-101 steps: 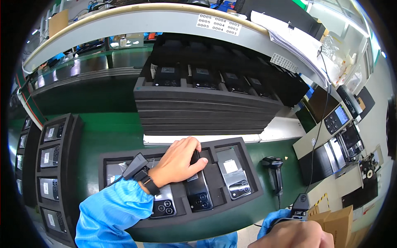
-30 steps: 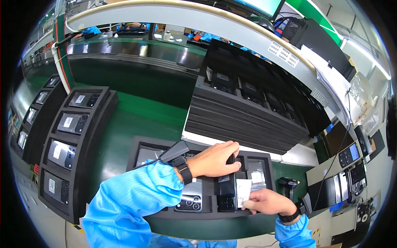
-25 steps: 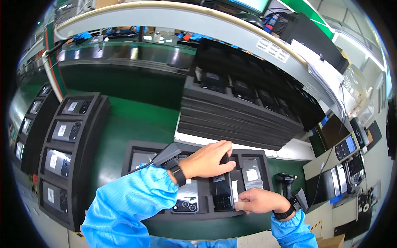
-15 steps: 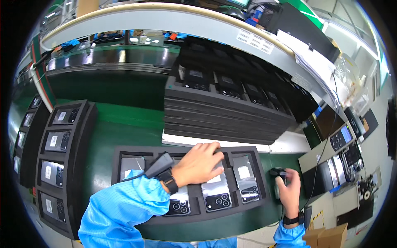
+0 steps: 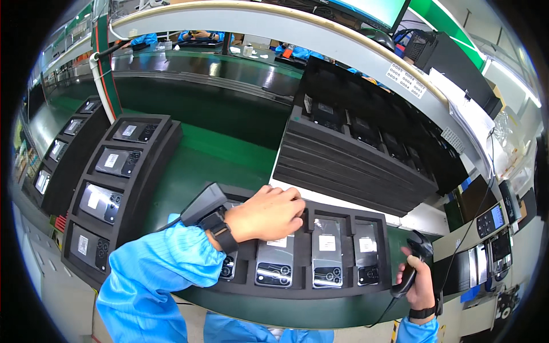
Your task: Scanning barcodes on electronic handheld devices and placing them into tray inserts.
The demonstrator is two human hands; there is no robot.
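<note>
While the left hand [image 5: 269, 214] covers a phone [image 5: 276, 258], the right hand [image 5: 422, 283] grips a scanner [image 5: 413, 262].

A stack of black foam trays [image 5: 349, 171] sits beside the green conveyor belt [image 5: 211, 154].

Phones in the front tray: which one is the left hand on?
The second slot from the left: the left hand rests across its top end; the two phones to its right lie uncovered.

Small white rectangular labels [image 5: 327, 242] sit on the backs of the phones in the near black foam tray [image 5: 297, 288] and in the left-hand black foam tray [image 5: 150, 171]. A white rectangular printed sticker [image 5: 405, 80] is fixed to the curved overhead rail, a green-lit flat monitor screen [image 5: 374, 10] stands at top centre, and two small blue-lit handheld device screens [image 5: 494, 231] stand at far right.
</note>
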